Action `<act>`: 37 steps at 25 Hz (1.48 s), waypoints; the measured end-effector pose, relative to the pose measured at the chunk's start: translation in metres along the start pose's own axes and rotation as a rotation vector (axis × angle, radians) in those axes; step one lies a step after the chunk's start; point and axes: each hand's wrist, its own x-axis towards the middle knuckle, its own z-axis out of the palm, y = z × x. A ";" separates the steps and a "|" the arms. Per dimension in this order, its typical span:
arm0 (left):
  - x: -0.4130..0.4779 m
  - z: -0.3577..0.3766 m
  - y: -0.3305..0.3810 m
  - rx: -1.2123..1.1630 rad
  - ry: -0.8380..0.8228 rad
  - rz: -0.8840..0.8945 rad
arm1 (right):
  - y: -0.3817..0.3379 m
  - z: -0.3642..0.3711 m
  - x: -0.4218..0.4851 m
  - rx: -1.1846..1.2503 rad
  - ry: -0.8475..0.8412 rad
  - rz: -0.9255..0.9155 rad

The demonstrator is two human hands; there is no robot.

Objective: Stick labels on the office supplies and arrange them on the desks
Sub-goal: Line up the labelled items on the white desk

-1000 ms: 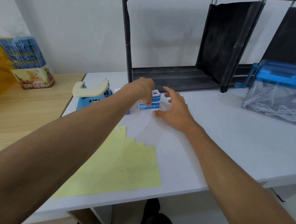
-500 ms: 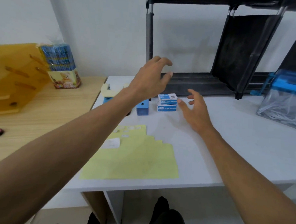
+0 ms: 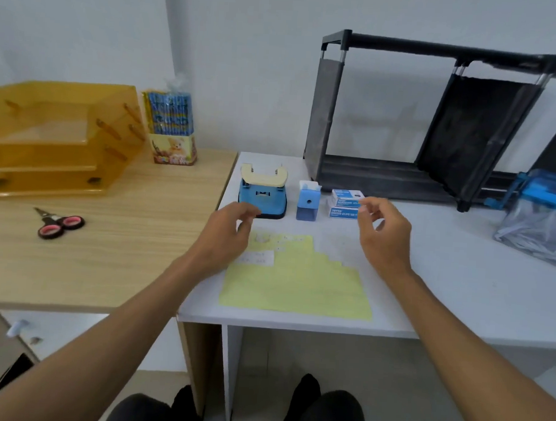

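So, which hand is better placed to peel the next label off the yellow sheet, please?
Left, probably: the left hand hovers right at the white label; the right hand is nearer the clip boxes.

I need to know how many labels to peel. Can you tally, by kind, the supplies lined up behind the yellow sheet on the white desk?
Hole punch: 1
Pencil sharpener: 1
Clip boxes: 2
Total: 4

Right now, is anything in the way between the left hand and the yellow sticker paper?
No, nothing visible is in the way. The left hand is at the top left corner of the yellow label sheet. The blue hole punch stands behind the sheet, not between them.
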 end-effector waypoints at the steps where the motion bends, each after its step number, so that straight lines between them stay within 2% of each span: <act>1: -0.005 0.000 -0.006 0.020 -0.014 -0.004 | -0.012 0.006 -0.002 0.015 -0.041 -0.041; 3: -0.007 0.001 -0.012 0.079 -0.027 -0.013 | -0.034 0.022 -0.003 0.023 -0.196 -0.099; 6: -0.007 0.003 -0.017 0.158 -0.072 0.007 | -0.049 0.053 -0.003 -0.066 -0.481 -0.076; 11: -0.009 0.006 -0.022 0.181 -0.006 -0.053 | -0.034 0.074 -0.015 -0.071 -0.415 0.030; 15: -0.009 0.008 -0.025 0.230 -0.004 0.019 | -0.032 0.077 -0.018 -0.122 -0.468 -0.038; 20: -0.009 0.006 -0.018 0.401 -0.121 0.185 | -0.027 0.077 -0.011 -0.029 -0.468 0.037; 23: -0.010 0.006 -0.019 0.434 -0.178 0.187 | -0.025 0.078 -0.011 0.015 -0.459 0.072; 27: -0.008 0.007 -0.018 0.454 -0.182 0.172 | -0.028 0.077 -0.010 0.028 -0.291 0.035; 29: -0.008 0.008 -0.015 0.468 -0.192 0.173 | -0.031 0.076 -0.010 0.016 -0.267 -0.001; 33: -0.009 0.006 -0.014 0.472 -0.191 0.173 | -0.040 0.074 -0.018 -0.105 -0.442 -0.131; 37: -0.009 0.006 -0.013 0.490 -0.169 0.204 | -0.052 0.062 -0.014 -0.209 -0.658 -0.079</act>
